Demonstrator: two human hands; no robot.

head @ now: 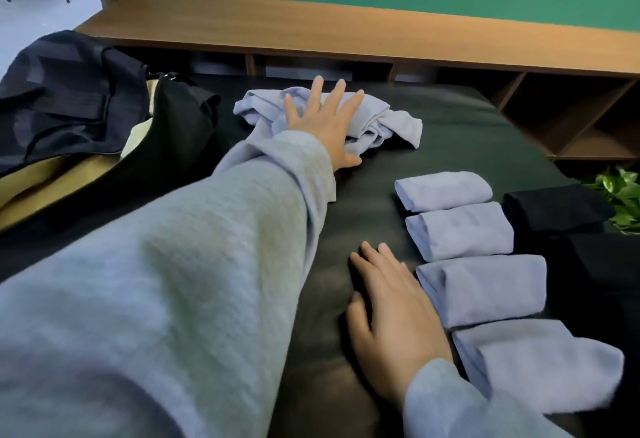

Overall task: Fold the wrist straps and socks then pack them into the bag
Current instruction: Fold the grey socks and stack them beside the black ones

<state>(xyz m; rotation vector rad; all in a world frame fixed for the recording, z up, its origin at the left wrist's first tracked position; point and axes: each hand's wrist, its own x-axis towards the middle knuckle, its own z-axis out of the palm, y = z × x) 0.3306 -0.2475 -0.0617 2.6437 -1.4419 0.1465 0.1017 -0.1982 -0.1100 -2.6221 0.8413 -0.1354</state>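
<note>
We are laying our left hand (pixel 320 118), fingers spread flat, on the sock pile (pixel 384 118) far up the black table (pixel 346 222). Our right hand (pixel 391 313) is resting flat beside four folded socks (pixel 478 288). The bag (pixel 69 101) is lying open at the left.

The left arm, in a light blue sleeve (pixel 194 264), stretches far out with the left hand (pixel 323 122) flat, fingers spread and straight, while the right hand (pixel 391 316) lies near, palm down, fingers relaxed and together.
</note>
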